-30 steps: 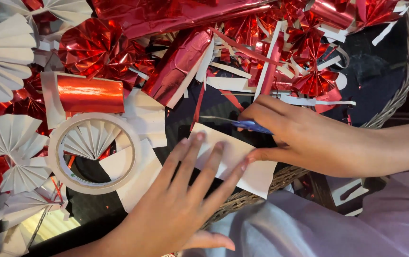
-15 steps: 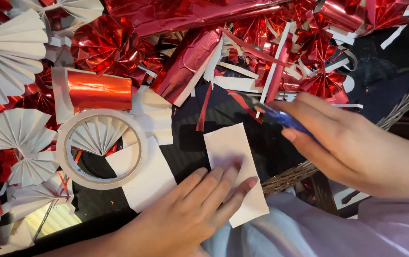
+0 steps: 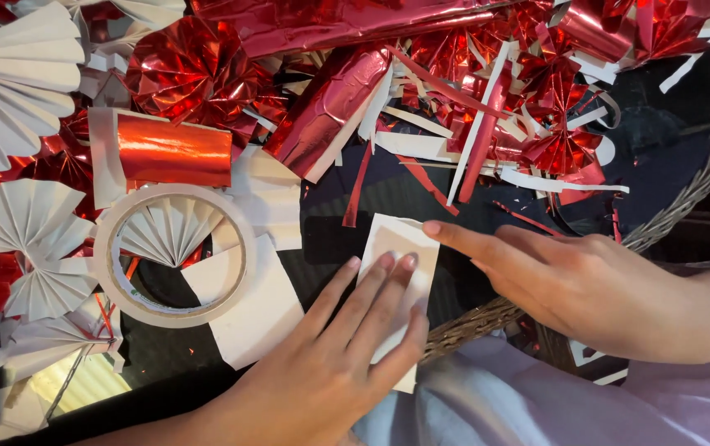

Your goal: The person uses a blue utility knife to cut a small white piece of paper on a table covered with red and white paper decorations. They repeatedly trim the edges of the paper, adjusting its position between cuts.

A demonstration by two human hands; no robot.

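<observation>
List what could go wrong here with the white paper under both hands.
The white paper overhangs the wicker tray's rim, so it could bend or slide off. The left hand pins it flat and the right hand touches only its edge. Red strips nearby could get caught underneath.

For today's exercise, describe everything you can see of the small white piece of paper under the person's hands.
The white paper piece is a small, plain, roughly rectangular sheet, matte like thin card. It lies flat on the dark surface at the wicker tray's rim, its long side running toward the person. The left hand presses fingers flat over its lower part, hiding it; the right hand touches its upper right edge with the index fingertip.
</observation>
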